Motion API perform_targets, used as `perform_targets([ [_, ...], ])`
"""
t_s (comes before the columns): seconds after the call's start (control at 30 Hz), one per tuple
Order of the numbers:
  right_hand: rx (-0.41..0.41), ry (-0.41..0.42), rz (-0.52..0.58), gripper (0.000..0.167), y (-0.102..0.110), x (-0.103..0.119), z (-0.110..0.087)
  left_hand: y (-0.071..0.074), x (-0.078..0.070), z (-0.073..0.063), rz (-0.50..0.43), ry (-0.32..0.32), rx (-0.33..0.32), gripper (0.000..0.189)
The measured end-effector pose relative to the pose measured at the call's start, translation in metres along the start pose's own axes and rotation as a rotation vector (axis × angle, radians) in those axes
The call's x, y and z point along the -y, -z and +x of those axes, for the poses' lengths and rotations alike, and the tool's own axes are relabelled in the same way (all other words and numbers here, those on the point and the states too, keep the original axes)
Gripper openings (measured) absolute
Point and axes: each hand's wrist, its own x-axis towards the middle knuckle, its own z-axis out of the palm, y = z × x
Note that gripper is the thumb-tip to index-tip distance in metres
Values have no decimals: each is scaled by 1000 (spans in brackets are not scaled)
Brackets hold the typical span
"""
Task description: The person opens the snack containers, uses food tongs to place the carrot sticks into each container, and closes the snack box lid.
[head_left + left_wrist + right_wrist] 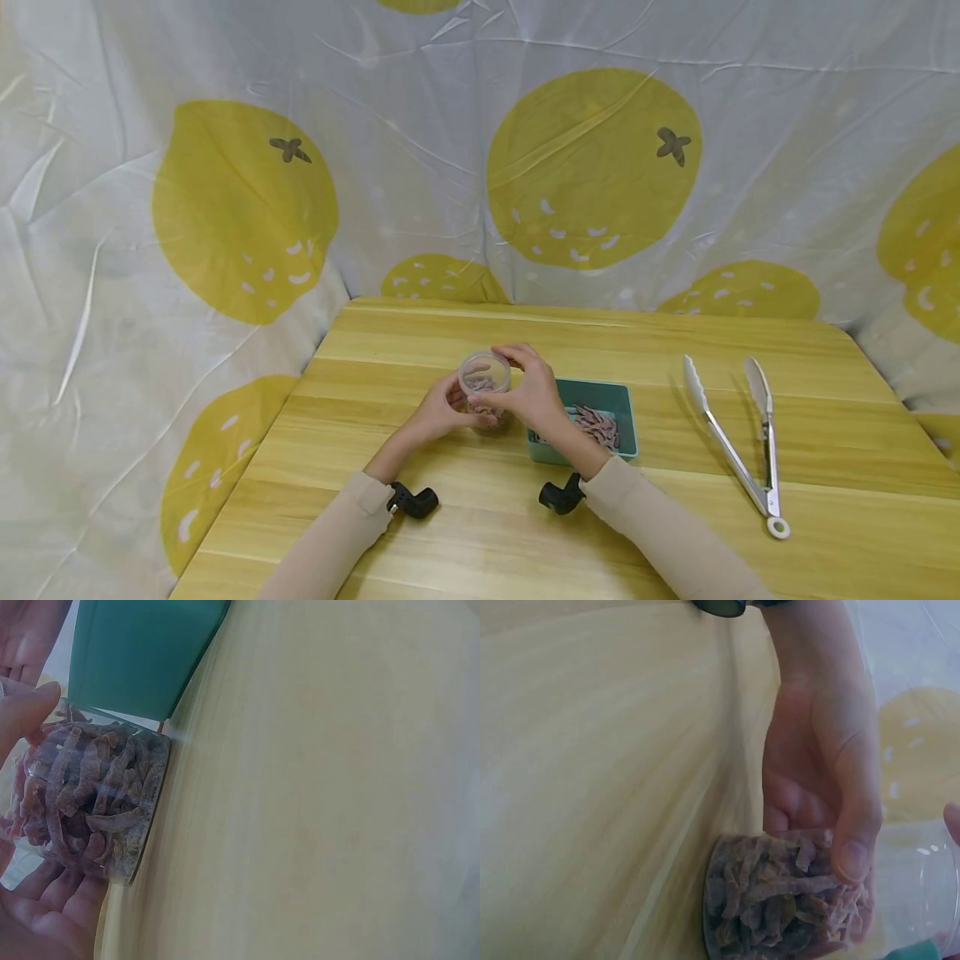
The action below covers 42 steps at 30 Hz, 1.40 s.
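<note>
A clear round plastic jar [487, 408] stands upright on the table, its lower part filled with brownish dried strips [772, 900]. My left hand [437, 411] grips the jar's side, with the thumb [853, 851] across the near wall and the fingers round the far side. At the jar's top, my right hand [531, 390] holds the rim between thumb and fingers. Whether a clear lid sits on that rim, I cannot tell. Just right of the jar, partly behind my right wrist, is a teal rectangular tub [632, 417] holding more strips [597, 427].
Silver kitchen tongs [772, 475] lie spread on the right side of the wooden table [465, 550]. A curtain with yellow lemons [592, 167] hangs behind the table and along its sides. Black wrist cameras [416, 502] sit below both cuffs.
</note>
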Motion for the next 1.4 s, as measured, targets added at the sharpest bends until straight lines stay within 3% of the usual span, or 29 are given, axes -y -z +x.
perform_targets([
  [0.47, 24, 19, 9, 75, 2, -2, 1, 0, -1, 0, 16, 21, 0, 79],
  [1.4, -94, -47, 11, 71, -7, 1, -3, -3, -5, -1, 43, 17, -26, 80],
])
